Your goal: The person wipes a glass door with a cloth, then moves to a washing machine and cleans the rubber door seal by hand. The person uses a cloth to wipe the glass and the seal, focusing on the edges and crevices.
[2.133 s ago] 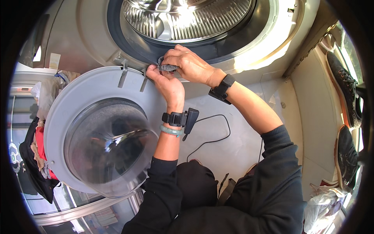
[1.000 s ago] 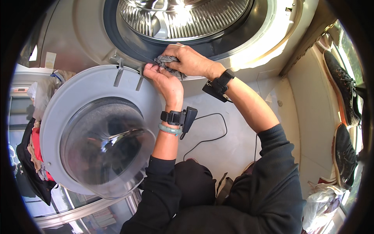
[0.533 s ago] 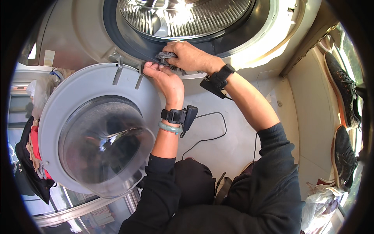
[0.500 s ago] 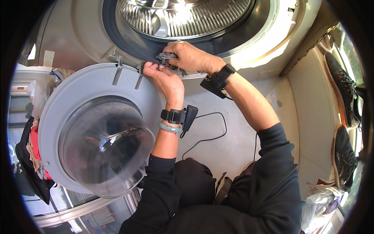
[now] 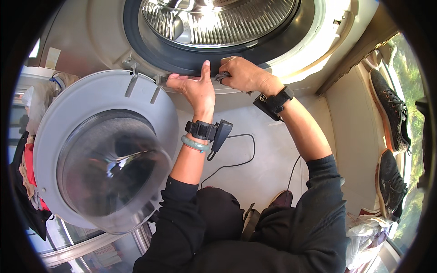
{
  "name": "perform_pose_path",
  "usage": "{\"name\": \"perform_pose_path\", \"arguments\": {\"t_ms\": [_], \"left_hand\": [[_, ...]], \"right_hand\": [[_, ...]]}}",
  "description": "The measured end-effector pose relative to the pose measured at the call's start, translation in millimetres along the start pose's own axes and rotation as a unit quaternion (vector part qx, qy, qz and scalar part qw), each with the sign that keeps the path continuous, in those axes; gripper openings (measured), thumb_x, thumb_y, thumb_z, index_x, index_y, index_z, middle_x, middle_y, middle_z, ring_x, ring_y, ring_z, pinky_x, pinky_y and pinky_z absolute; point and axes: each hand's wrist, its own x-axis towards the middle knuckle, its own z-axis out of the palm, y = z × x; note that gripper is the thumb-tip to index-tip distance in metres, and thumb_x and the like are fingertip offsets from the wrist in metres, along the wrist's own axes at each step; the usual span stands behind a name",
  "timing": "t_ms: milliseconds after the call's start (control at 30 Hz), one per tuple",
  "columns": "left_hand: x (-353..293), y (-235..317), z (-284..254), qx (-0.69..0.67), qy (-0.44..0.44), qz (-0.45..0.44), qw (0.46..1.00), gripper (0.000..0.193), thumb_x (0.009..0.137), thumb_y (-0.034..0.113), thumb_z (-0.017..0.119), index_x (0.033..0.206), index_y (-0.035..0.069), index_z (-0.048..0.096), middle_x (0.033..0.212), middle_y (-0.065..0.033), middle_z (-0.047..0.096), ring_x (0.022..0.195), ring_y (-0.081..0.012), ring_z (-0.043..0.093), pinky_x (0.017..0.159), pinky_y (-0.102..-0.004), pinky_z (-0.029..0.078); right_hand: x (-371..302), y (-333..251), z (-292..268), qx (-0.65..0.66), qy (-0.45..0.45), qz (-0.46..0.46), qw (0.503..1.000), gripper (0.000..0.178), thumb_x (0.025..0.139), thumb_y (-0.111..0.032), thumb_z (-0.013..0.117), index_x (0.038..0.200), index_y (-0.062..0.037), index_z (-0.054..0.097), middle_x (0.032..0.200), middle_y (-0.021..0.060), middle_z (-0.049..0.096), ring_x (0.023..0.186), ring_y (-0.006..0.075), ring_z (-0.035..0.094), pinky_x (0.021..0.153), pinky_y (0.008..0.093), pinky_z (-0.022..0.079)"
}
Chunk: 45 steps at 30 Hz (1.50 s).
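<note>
A front-loading washing machine stands before me, with its grey rubber door seal (image 5: 182, 61) and ribbed metal drum (image 5: 227, 32) in view. My right hand (image 5: 246, 75) is closed around a crumpled grey cloth (image 5: 222, 76) at the lower rim of the opening; most of the cloth is hidden in the fist. My left hand (image 5: 196, 88) lies palm up just left of it, fingers at the seal's lower edge and thumb stretched upward. It holds nothing that I can see. The round door (image 5: 52, 136) with its clear bowl (image 5: 116, 168) hangs open at the left.
A black cable (image 5: 241, 162) lies looped on the pale floor (image 5: 268, 150). Dark shoes (image 5: 387, 102) stand on a ledge at the right, above a plastic bag (image 5: 368, 241). Clothes (image 5: 29, 164) and another bag (image 5: 38, 104) are behind the door at the left.
My right hand has moved right along the lower rim with the cloth, away from my left hand. The left thumb has lifted and spread. The view has shifted slightly.
</note>
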Motion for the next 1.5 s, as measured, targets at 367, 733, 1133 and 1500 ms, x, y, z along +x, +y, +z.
{"name": "perform_pose_path", "arguments": {"t_ms": [367,733,1133,1500], "left_hand": [[-13,-21,-7,-0.063,-0.039,0.059,0.996,0.055,0.082,-0.015,0.057,0.124,0.001,0.026,0.112,-0.0115,0.035,0.090,-0.0187,0.052,0.078,-0.0292,0.048],[-11,-29,-5,-0.058,-0.039,0.071,0.995,0.055,0.082,-0.016,0.056,0.125,-0.001,0.025,0.112,-0.0122,0.035,0.090,-0.0194,0.051,0.083,-0.0338,0.046],[-11,-33,-6,-0.038,-0.043,0.090,0.994,0.055,0.083,-0.013,0.057,0.125,-0.002,0.025,0.111,-0.0117,0.036,0.092,-0.0190,0.051,0.082,-0.0328,0.047],[-12,-31,-5,-0.037,-0.036,0.087,0.995,0.053,0.081,-0.015,0.055,0.125,-0.003,0.027,0.112,-0.0131,0.035,0.093,-0.0210,0.050,0.087,-0.0356,0.044]], "right_hand": [[-2,20,-10,-0.201,0.070,0.095,0.972,0.029,0.078,-0.002,0.064,0.105,-0.0086,0.072,0.112,0.0050,0.065,0.112,0.0277,0.055,0.096,0.0402,0.045],[-14,7,13,-0.189,0.130,0.050,0.972,0.018,0.081,-0.018,0.064,0.093,-0.0047,0.067,0.095,0.0080,0.064,0.094,0.0305,0.058,0.084,0.0420,0.047],[-27,-2,-30,0.058,0.194,0.109,0.973,0.024,0.079,-0.013,0.058,0.094,0.0034,0.067,0.080,0.0219,0.067,0.078,0.0365,0.066,0.073,0.0400,0.053],[-24,-7,21,-0.248,0.153,0.059,0.955,0.018,0.078,-0.018,0.067,0.089,-0.0044,0.068,0.096,0.0105,0.064,0.095,0.0288,0.060,0.085,0.0410,0.047]]}}
